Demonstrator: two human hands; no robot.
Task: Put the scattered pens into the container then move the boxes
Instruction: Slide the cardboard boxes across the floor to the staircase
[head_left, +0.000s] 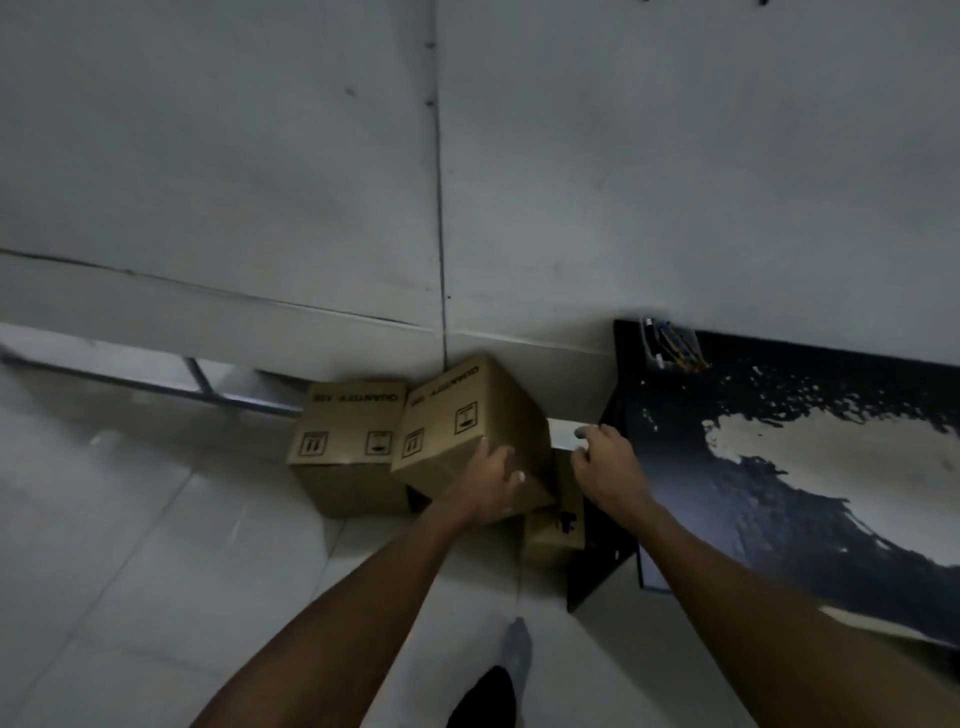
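Observation:
A tilted brown cardboard box (457, 421) sits against the wall, and my left hand (493, 480) grips its lower right corner. It leans beside another cardboard box (345, 441) standing on the floor to its left. A third box (556, 525) lies low behind my hands, mostly hidden. My right hand (605, 465) hovers just right of the tilted box, fingers curled and apart, holding nothing. A clear container of pens (670, 345) stands at the far corner of the dark desk.
The dark desk (779, 499) with a pale wave pattern fills the right side, its black side panel (602, 566) close to the boxes. A white wall rises behind. A metal rail (156, 382) runs along the floor at left. My socked foot (517, 649) is on the pale tile.

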